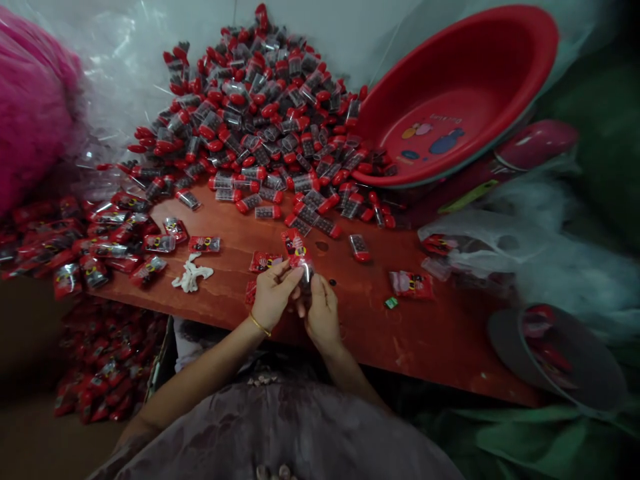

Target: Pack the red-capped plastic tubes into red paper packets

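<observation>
In front of me both hands are closed on one small red printed packet [295, 245], its clear lower part turned toward me. My left hand [271, 293] pinches its left side with thumb and fingers. My right hand [323, 312] grips the lower right end, where a dark item shows through the clear film; the fingers hide most of it. Beside my left hand lies another red packet [265, 261] on the wooden table [360, 320]. A single clear tube with a red cap [359, 247] lies beyond my right hand.
A large pile of red-capped clear tubes [270, 113] covers the back. The tilted red basin [425, 100] leans at its right. Filled red packets [120, 243] heap at the left, near a crumpled white scrap [192, 273]. A grey bowl [575, 360] sits right.
</observation>
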Tool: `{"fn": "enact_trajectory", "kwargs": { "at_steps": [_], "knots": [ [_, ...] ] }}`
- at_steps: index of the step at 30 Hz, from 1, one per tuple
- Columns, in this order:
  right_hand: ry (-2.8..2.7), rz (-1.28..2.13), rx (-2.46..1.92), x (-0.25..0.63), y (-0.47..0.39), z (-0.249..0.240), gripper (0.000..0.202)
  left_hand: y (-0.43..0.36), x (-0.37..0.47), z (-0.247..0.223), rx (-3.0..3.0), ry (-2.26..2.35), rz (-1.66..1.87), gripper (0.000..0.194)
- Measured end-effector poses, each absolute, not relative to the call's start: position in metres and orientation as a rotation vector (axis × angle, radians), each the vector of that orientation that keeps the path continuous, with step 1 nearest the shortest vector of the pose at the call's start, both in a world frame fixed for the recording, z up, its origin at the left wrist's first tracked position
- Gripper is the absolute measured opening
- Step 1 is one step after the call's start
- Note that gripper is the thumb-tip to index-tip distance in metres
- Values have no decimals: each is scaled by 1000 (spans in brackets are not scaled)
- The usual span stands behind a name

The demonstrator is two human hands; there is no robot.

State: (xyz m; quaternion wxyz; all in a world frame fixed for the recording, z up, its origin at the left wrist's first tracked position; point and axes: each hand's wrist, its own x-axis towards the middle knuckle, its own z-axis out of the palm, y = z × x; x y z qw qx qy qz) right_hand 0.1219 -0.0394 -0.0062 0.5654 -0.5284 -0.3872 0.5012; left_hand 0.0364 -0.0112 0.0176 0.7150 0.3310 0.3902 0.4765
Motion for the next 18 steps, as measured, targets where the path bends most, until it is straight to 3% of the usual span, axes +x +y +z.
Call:
{"fn": "enact_trajectory", "kwargs": {
  "at_steps": [6,14,18],
  "knots": [
    [-889,1282,-1132,128,-38,-6,36,-3,29,24,706,863,1086,36],
    [-1280,700,-1437,125,-46,-1,21,12,32,32,619,868,962,38],
    [-1210,736,-1423,123,-47,-3,24,3,35,29,714,814,903,38]
  ]
}}
